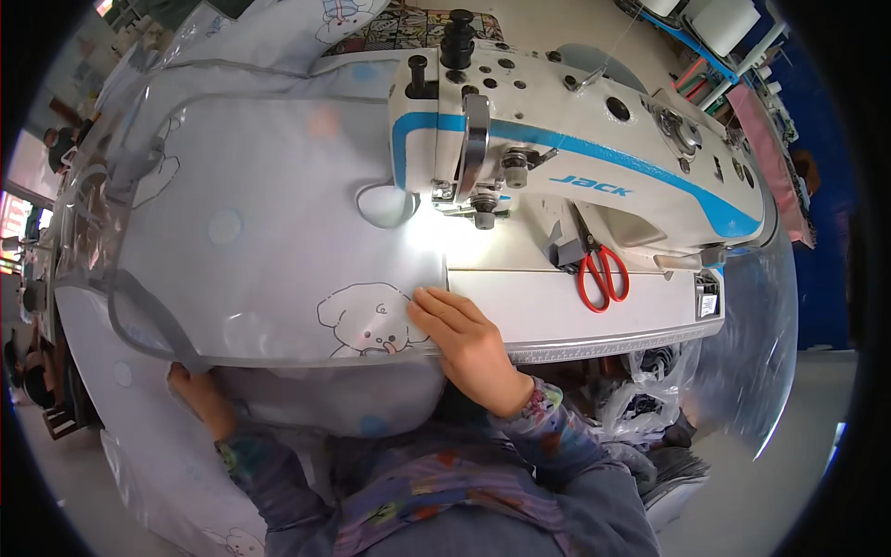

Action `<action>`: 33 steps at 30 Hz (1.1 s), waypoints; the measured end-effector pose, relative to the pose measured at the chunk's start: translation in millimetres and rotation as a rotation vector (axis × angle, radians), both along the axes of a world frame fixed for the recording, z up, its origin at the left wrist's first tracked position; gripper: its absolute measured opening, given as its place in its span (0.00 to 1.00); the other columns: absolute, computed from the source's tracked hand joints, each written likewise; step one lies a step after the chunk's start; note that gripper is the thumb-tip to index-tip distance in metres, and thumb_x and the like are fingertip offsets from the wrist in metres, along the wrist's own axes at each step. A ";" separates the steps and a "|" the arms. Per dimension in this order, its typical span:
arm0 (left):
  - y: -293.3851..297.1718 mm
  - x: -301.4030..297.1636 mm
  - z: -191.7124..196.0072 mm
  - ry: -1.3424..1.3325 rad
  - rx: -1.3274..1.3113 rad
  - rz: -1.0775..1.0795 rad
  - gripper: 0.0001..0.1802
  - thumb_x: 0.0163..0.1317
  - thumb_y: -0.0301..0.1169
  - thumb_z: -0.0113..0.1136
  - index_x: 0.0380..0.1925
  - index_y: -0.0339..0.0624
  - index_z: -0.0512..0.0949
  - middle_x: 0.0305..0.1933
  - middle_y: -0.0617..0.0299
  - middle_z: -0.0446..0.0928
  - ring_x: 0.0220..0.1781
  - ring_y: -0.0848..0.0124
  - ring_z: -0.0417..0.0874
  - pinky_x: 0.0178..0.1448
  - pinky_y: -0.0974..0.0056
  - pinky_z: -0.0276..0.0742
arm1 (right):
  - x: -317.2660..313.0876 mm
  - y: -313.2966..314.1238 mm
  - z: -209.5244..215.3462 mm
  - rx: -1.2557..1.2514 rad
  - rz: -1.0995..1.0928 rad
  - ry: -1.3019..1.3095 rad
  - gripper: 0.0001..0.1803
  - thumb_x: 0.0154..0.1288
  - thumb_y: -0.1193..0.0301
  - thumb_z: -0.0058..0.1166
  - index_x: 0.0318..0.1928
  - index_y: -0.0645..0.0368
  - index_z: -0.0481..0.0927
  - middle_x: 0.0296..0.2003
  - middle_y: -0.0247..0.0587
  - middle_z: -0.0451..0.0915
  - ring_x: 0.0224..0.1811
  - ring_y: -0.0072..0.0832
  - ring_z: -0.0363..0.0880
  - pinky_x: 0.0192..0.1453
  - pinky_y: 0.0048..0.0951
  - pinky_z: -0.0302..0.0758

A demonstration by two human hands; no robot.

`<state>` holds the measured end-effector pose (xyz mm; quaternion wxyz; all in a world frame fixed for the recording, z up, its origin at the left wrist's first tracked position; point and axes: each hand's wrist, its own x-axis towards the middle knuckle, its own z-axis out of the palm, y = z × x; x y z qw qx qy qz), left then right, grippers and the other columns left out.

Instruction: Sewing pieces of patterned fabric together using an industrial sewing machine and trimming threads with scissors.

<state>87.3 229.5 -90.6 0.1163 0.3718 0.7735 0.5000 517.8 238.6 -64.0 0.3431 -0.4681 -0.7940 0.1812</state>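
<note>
A pale grey sheet (251, 251) with a glossy, see-through look, printed dots and a cartoon animal lies across the sewing bed. Grey binding (306, 361) runs along its edge. My right hand (473, 348) rests on its right part by the printed animal, fingers stretched out and flat. At the lower left corner my left hand (202, 401) grips the bound edge, its fingers partly hidden by the material. The sheet's right side reaches the lit needle area of a white sewing machine (575, 139) with a blue stripe.
Red-handled scissors (603, 276) lie on the machine bed under the arm. A ruler strip (603, 346) lines the front edge. White thread cones (726, 26) stand at the upper right. Plastic bags (640, 399) hang below the table, and more printed material (139, 408) drapes down the left.
</note>
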 end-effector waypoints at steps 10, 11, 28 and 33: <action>46.9 29.4 28.0 0.109 0.155 -0.107 0.19 0.73 0.35 0.60 0.35 0.23 0.77 0.30 0.63 0.79 0.35 0.75 0.72 0.41 0.63 0.71 | -1.2 27.2 -0.4 0.012 -0.078 -0.007 0.34 0.52 0.87 0.61 0.64 0.65 0.81 0.66 0.56 0.80 0.71 0.53 0.77 0.75 0.46 0.77; 53.7 27.7 31.3 0.144 0.154 -0.102 0.19 0.73 0.35 0.60 0.36 0.23 0.77 0.31 0.61 0.79 0.35 0.74 0.72 0.42 0.62 0.72 | -1.6 27.8 -0.9 0.014 -0.092 -0.005 0.33 0.54 0.87 0.61 0.65 0.65 0.81 0.66 0.56 0.80 0.71 0.53 0.77 0.75 0.46 0.77; 127.6 114.6 164.9 0.820 0.413 -0.099 0.20 0.81 0.35 0.53 0.63 0.33 0.79 0.62 0.43 0.82 0.61 0.54 0.85 0.61 0.58 0.83 | -19.5 52.4 -4.3 0.057 -0.132 -0.279 0.31 0.68 0.73 0.60 0.72 0.60 0.77 0.73 0.59 0.73 0.75 0.51 0.71 0.74 0.49 0.69; 275.6 250.4 101.6 0.511 0.476 -1.132 0.20 0.66 0.21 0.53 0.57 0.34 0.81 0.53 0.40 0.82 0.60 0.43 0.80 0.65 0.45 0.76 | -23.1 51.6 0.2 0.058 -0.130 -0.369 0.31 0.71 0.71 0.58 0.74 0.60 0.75 0.75 0.58 0.71 0.76 0.52 0.70 0.75 0.50 0.67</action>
